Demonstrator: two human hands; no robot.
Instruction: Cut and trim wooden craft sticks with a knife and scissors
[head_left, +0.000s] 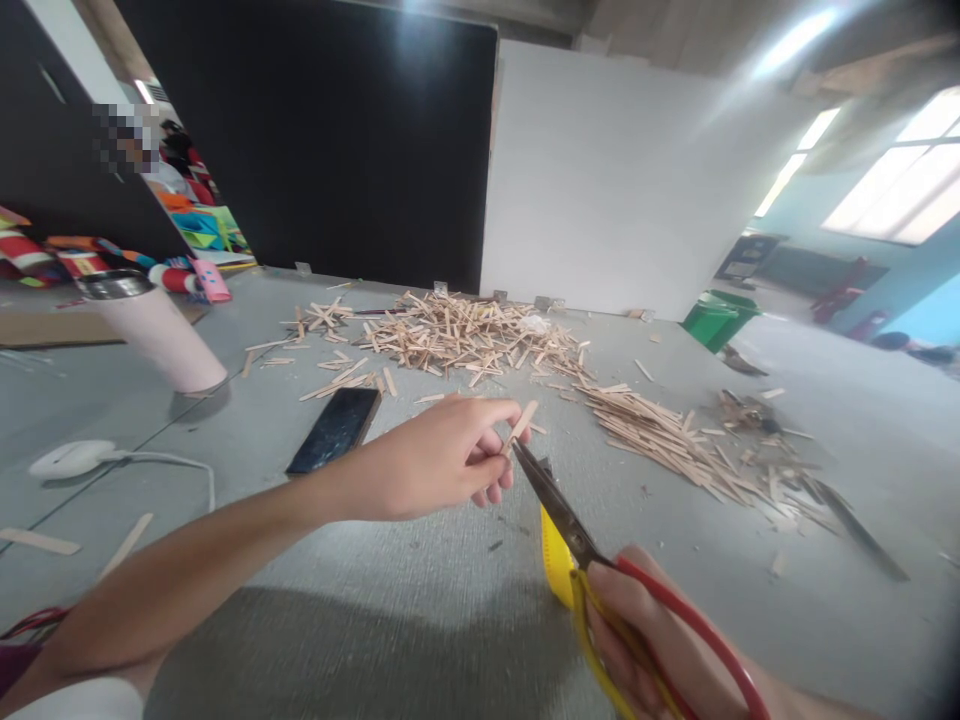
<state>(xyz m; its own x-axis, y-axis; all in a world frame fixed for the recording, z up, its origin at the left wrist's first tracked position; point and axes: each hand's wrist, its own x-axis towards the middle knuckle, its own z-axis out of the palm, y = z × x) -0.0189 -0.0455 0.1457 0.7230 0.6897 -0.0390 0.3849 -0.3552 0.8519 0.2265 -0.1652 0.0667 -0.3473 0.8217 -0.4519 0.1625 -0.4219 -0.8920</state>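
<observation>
My left hand pinches a short wooden stick between thumb and fingers, holding it up over the grey table. My right hand grips scissors with red and yellow handles. The dark blades point up and left, and their tips meet the stick's lower end. Behind my hands lies a big pile of wooden sticks. A second heap of longer sticks runs off to the right.
A black phone lies flat left of my left hand. A pink tumbler with a metal lid stands at the far left, with a white device and its cable nearer me. A green bin stands beyond the table. A person sits far back left.
</observation>
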